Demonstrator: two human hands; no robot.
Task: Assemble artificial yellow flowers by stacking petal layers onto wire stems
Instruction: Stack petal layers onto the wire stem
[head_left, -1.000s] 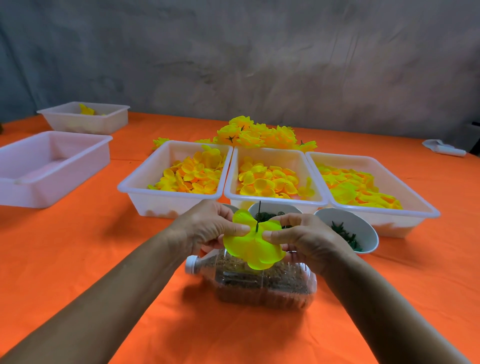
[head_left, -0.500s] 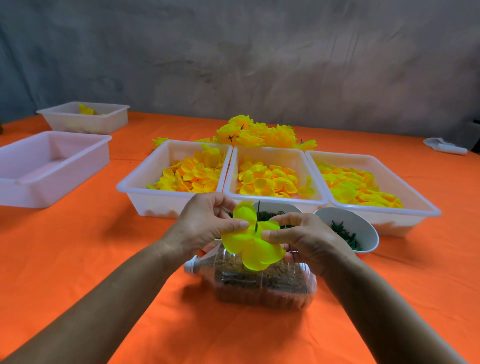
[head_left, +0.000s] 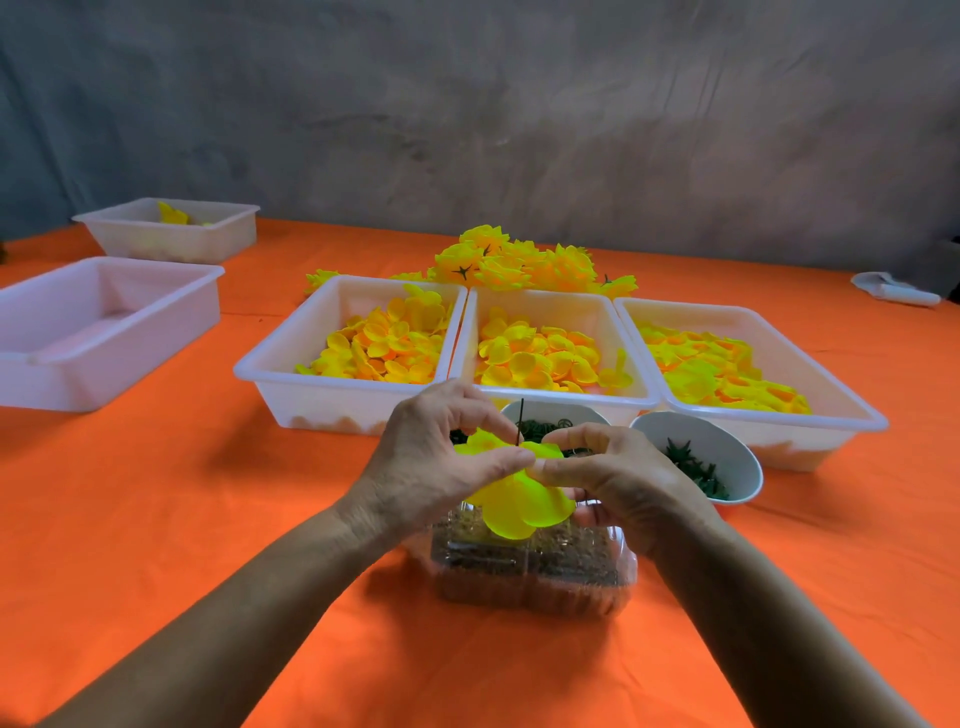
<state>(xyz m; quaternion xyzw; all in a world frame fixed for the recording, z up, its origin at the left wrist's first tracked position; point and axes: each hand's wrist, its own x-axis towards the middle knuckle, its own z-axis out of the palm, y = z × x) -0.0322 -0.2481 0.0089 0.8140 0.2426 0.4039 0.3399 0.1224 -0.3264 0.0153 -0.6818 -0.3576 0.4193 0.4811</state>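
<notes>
Fingertips (head_left: 511, 457) of both hands pinched a yellow petal layer (head_left: 519, 501) at the lower middle of the frame, a thin wire stem (head_left: 519, 422) poking up through its centre. Left hand (head_left: 441, 457) and right hand (head_left: 618, 475) were curled close on the petal. Done well, the layer should slide down squarely, stem kept straight. Behind stood three petal trays (head_left: 457, 322) on the orange table (head_left: 156, 519)

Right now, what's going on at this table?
A person is building a fabric flower. Both hands, left hand and right hand, pinch a yellow petal layer threaded on a thin wire stem, above a clear plastic bottle. Three trays of petals sit behind, finished flowers beyond.
</notes>
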